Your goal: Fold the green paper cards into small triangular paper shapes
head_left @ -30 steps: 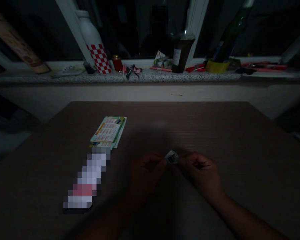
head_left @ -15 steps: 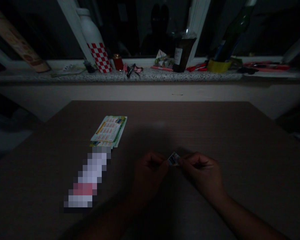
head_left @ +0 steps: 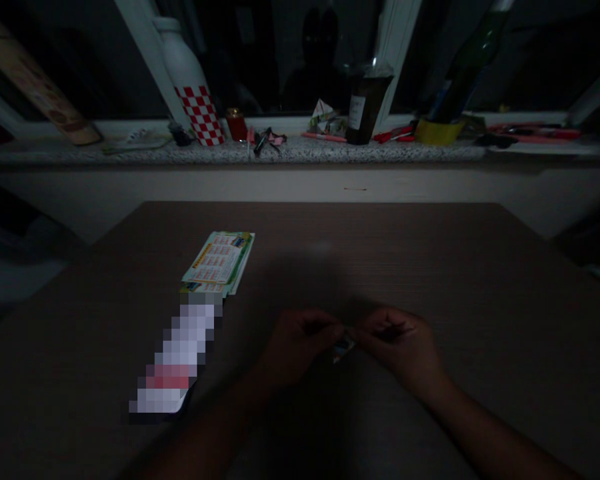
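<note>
The scene is very dark. My left hand (head_left: pixel 297 347) and my right hand (head_left: pixel 400 347) meet fingertip to fingertip low over the brown table (head_left: pixel 430 267). Between them they pinch a small folded piece of printed paper (head_left: pixel 343 347), which is mostly hidden by the fingers. Both hands have curled fingers closed on it. To the left lies a stack of printed calendar cards (head_left: pixel 219 261) flat on the table.
A blurred long flat item (head_left: pixel 177 357) lies on the table below the cards. The stone windowsill (head_left: pixel 130 155) behind holds a red-and-white checked bottle (head_left: pixel 190 87), a dark jar (head_left: pixel 364 103), a green bottle (head_left: pixel 467 60), yellow tape (head_left: pixel 436 131) and small clutter.
The paper piece stood up between my fingertips before; now it is lower and largely covered as my hands came closer together and dropped slightly toward me.
</note>
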Motion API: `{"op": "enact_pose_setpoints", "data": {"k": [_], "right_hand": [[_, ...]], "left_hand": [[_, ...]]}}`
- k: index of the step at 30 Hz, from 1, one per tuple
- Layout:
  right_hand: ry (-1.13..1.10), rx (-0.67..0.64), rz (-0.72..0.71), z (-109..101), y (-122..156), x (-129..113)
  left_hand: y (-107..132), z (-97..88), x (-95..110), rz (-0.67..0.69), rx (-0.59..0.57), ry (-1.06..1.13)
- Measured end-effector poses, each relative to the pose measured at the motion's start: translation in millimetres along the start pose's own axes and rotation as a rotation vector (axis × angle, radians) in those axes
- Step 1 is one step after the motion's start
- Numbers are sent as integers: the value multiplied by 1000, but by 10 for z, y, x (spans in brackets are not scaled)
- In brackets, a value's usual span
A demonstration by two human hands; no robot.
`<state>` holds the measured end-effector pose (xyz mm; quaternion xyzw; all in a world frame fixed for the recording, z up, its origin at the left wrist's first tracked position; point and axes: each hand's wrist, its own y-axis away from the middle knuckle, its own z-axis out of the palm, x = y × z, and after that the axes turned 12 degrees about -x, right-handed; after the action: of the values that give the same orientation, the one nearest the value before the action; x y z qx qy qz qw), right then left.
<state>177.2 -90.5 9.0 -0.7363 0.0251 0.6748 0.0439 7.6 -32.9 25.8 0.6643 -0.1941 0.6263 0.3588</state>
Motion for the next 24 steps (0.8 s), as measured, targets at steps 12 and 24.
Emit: {"op": "enact_pose_setpoints", "data": {"k": [12,24], "right_hand": [[95,-347,-85,-14,44,20],[86,-356,-123,-21,76,14]], "left_hand": [[-38,49,-87,47,48,338],[-48,76,-120,5,-1,401]]}}
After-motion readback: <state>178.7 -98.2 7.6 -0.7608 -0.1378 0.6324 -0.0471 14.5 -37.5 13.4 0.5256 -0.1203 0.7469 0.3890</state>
